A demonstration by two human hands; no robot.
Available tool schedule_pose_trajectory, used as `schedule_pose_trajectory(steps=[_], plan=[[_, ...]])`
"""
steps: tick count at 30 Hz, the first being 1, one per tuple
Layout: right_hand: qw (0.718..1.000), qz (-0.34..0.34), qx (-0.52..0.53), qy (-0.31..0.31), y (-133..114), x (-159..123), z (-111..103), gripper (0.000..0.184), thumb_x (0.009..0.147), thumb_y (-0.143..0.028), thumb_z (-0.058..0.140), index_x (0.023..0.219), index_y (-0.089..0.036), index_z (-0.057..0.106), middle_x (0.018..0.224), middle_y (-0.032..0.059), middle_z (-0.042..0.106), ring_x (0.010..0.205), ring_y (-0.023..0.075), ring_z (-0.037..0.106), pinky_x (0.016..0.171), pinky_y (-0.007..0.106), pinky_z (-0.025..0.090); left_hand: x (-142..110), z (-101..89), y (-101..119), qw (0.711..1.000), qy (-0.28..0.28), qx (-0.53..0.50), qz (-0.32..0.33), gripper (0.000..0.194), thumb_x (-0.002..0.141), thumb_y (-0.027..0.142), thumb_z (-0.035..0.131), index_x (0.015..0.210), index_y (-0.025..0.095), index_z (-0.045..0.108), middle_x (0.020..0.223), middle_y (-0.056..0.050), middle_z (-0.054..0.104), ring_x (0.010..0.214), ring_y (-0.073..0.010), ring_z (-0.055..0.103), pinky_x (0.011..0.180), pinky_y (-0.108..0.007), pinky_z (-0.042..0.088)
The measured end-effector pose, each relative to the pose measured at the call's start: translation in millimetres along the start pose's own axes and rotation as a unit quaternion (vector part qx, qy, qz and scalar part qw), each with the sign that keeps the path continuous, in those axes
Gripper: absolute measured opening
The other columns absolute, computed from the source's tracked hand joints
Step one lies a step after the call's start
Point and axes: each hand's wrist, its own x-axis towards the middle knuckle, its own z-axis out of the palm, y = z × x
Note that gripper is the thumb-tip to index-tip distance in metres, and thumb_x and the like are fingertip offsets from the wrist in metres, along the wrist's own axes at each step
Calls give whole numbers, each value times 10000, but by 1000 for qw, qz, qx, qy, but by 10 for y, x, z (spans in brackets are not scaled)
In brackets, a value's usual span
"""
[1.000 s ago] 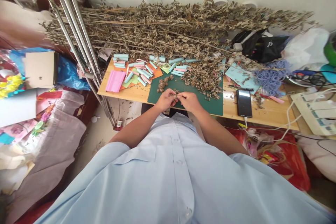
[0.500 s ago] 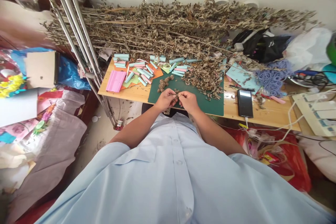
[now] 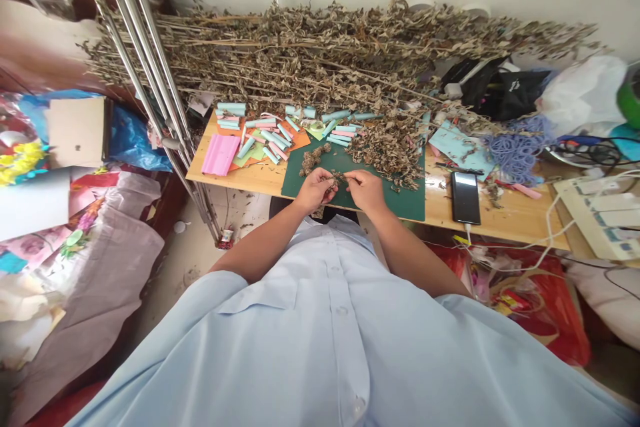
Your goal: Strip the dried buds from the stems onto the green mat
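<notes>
My left hand (image 3: 316, 191) is closed around a small clump of dried leaves (image 3: 337, 180) near the front edge of the green cutting mat (image 3: 400, 203). My right hand (image 3: 366, 191) pinches the right side of the same clump with thumb and fingers. A rolled-looking clump of dried leaf (image 3: 313, 160) lies on the mat just beyond my left hand. Farther right on the mat is a loose heap of dried leaves (image 3: 387, 153). Small blue and pink paper rolls (image 3: 275, 140) lie behind my hands to the left.
Long dried leafy stalks (image 3: 300, 47) are piled along the wall. On the wooden table (image 3: 270, 181) sit pink paper (image 3: 220, 153), a phone (image 3: 465, 197) on a cable, purple cord (image 3: 517, 147) and a power strip (image 3: 600, 213). Folded metal legs (image 3: 160, 73) stand at the left.
My right hand has moved slightly to the right, away from my left hand, so more of the leaf clump shows between them. The left hand stays nearly in place.
</notes>
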Motion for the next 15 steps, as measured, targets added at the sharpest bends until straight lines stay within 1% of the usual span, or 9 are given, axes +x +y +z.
schedule_pose_trajectory(steps=[3,6,8,10,12,13,15], plan=[[1000,-13,16,-19,-7,-12,6,247,864,-261,556,958,-207,778,1118,80,730,730,171,685,664,323,588,2,0,0,1000,1,3,2,349,741,361,701,917,211,441,653,22,622,450,-86,524,424,-163,266],[1000,-11,12,-17,-31,-23,-11,268,876,-269,536,972,-211,780,1147,78,727,705,158,668,666,320,582,2,-2,1,1000,-1,4,4,339,746,353,696,914,211,438,646,23,620,447,-87,522,423,-165,267],[1000,-5,9,-3,-61,-30,-26,281,883,-293,538,1011,-214,776,1113,76,739,686,155,660,680,321,573,0,-3,4,1000,-2,3,1,338,747,350,698,909,211,437,646,21,621,445,-89,523,422,-166,267],[1000,14,20,3,-104,-38,-37,317,880,-341,566,1095,-204,755,1017,74,756,648,156,648,659,315,558,-4,-3,8,1000,-4,-1,1,336,748,347,701,908,210,439,648,19,623,444,-91,523,422,-167,266],[998,37,43,-27,-153,-48,-39,371,865,-396,602,1141,-189,738,900,63,759,584,152,623,609,304,536,-9,-3,15,1000,-7,-2,3,336,746,343,706,909,206,446,648,19,620,444,-88,520,424,-167,268],[996,43,55,-51,-176,-52,-37,379,855,-414,616,1129,-185,741,866,58,756,557,148,611,583,297,523,-12,-5,19,1000,-7,0,5,336,745,342,710,908,203,451,648,20,618,445,-86,519,426,-167,270],[992,36,68,-100,-214,-58,-33,344,844,-421,623,1056,-189,762,862,54,752,536,140,599,553,285,501,-18,-10,26,1000,-8,6,5,332,746,345,713,903,201,459,649,23,611,449,-82,519,429,-167,275]])
